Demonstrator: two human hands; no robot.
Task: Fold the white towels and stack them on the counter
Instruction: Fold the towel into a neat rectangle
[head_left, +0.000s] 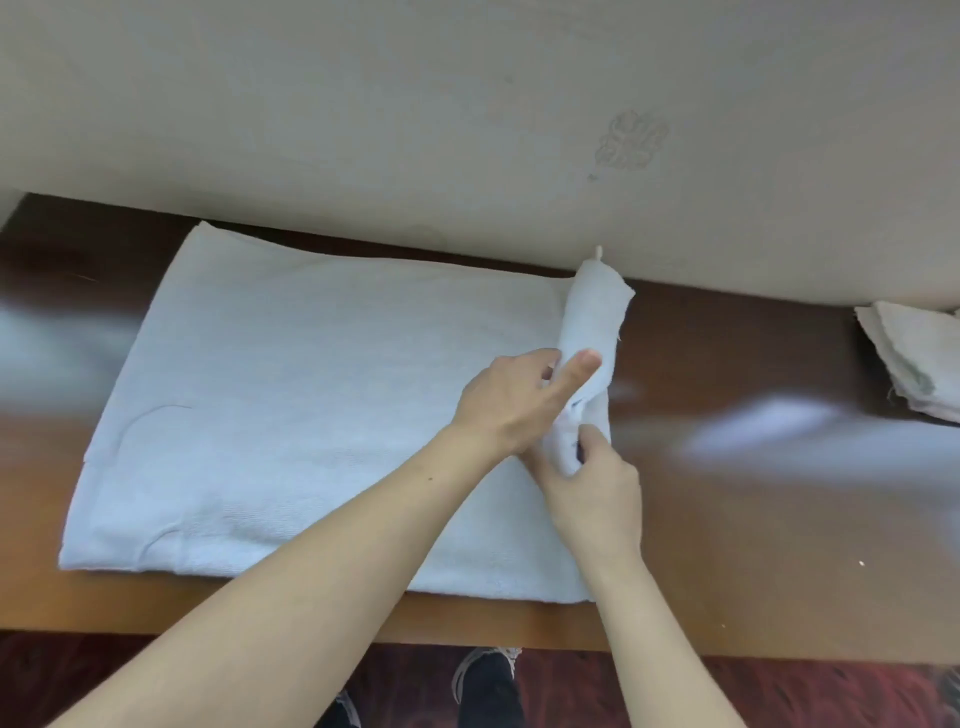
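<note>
While the towel lies flat, left hand and right hand fingers clasp its seemingly rolled edge.

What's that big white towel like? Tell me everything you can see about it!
The big white terry-cloth towel looks soft and a little wrinkled. It lies spread flat on the shiny brown wooden counter, with its far edge close to the beige wall. Its thick near edge suggests it is already folded into layers. Its right edge is lifted and bunched into a loose roll. The left hand grips the middle of the roll, and the right hand pinches it lower down.
</note>
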